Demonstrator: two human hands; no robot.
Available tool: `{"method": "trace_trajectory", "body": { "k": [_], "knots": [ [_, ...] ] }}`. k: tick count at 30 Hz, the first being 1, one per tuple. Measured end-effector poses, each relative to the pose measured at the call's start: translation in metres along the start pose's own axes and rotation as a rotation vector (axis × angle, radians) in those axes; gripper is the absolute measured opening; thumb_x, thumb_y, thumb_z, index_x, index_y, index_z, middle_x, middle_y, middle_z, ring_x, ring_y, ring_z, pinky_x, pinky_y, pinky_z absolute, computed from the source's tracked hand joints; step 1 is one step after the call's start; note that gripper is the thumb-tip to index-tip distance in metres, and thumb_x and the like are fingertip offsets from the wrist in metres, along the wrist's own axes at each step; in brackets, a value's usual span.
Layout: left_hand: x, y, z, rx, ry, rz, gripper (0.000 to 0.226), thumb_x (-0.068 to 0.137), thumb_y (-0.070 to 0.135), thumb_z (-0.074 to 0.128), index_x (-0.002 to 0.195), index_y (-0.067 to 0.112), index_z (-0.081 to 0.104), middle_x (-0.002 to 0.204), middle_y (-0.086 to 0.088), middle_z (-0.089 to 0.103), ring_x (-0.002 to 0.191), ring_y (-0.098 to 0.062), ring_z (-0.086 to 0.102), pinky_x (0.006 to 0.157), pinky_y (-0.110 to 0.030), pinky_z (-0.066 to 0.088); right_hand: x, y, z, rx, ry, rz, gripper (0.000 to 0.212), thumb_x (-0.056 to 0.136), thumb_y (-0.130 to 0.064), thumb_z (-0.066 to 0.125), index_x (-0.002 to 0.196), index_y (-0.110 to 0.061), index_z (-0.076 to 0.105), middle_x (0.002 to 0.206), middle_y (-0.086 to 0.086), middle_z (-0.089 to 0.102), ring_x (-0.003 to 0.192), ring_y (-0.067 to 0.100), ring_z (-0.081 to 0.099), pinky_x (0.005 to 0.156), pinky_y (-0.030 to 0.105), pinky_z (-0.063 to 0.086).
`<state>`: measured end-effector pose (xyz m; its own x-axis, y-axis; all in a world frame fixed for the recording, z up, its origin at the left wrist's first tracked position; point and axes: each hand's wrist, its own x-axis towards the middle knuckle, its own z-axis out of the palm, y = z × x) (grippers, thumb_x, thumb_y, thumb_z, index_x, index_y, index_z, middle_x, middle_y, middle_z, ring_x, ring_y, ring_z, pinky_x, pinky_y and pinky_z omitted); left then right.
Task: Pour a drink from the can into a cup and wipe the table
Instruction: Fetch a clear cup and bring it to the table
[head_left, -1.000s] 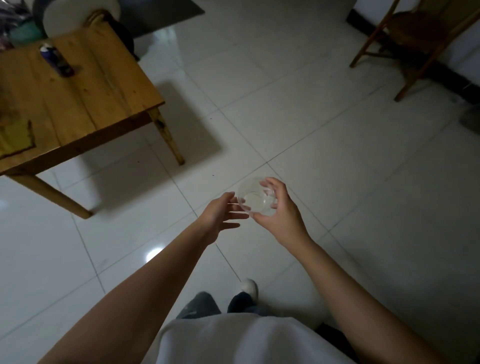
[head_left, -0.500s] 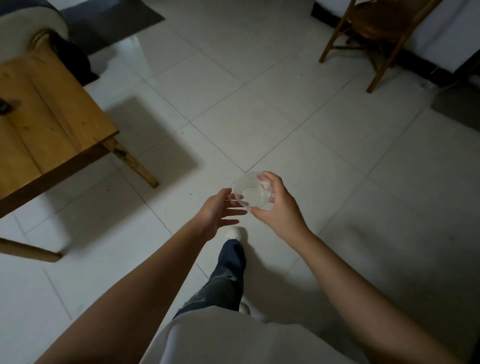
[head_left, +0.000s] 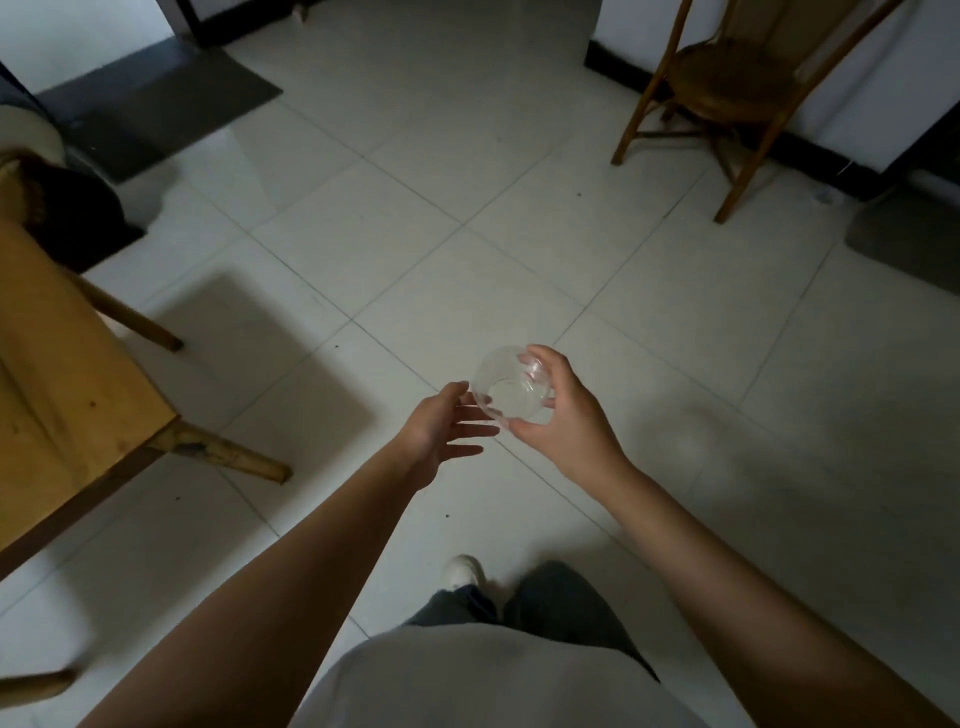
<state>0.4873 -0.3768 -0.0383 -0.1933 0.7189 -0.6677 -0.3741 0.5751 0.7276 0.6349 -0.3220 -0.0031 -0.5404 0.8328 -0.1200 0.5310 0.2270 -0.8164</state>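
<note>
A clear plastic cup (head_left: 506, 387) is held out over the tiled floor in front of me. My right hand (head_left: 563, 415) grips it from the right, thumb at the near rim and fingers curled round the far side. My left hand (head_left: 441, 428) hovers beside the cup's left wall with its fingers straight and spread, tips at or close to the cup. The wooden table (head_left: 57, 374) shows only as a corner at the left edge. The can is out of view.
A wooden chair (head_left: 727, 88) stands at the back right by the wall. A dark mat (head_left: 156, 104) lies at the back left. A grey object (head_left: 904, 244) sits on the floor at the right edge. White tiles stretch between them.
The view has swung right and away from the table, so the can and most of the tabletop have left the frame. Both hands keep the same pose at the cup.
</note>
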Motion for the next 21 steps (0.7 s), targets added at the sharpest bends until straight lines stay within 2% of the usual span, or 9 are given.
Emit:
{"method": "trace_trajectory", "body": {
  "k": [10,15,21],
  "knots": [
    [0.107,0.096,-0.022,-0.061,0.079,0.045,0.041,0.098,0.031,0.030,0.107,0.006,0.062,0.101,-0.011,0.067,0.095,-0.025,0.064,0.082,-0.037,0.051,0.164,-0.006,-0.016,-0.003,-0.107,-0.078,0.074,0.074,-0.025,0.075,0.135,-0.024,0.032,0.139,-0.006,0.044,0.122,0.013,0.045,0.093,0.021,0.042],
    [0.173,0.153,-0.022,-0.115,0.165,0.039,0.039,0.097,0.032,0.031,0.101,0.009,0.063,0.099,-0.010,0.068,0.093,-0.023,0.065,0.079,-0.035,0.052,0.262,-0.007,-0.033,-0.022,-0.201,-0.143,0.074,0.076,-0.024,0.074,0.136,-0.025,0.031,0.140,-0.007,0.043,0.126,0.013,0.043,0.095,0.021,0.040],
    [0.227,0.214,-0.029,-0.209,0.261,0.061,0.038,0.096,0.032,0.032,0.097,0.011,0.064,0.096,-0.009,0.069,0.090,-0.022,0.066,0.077,-0.034,0.052,0.364,-0.022,-0.050,-0.069,-0.323,-0.215,0.073,0.076,-0.023,0.073,0.136,-0.025,0.030,0.140,-0.006,0.043,0.123,0.017,0.046,0.088,0.019,0.039]
  ]
}}
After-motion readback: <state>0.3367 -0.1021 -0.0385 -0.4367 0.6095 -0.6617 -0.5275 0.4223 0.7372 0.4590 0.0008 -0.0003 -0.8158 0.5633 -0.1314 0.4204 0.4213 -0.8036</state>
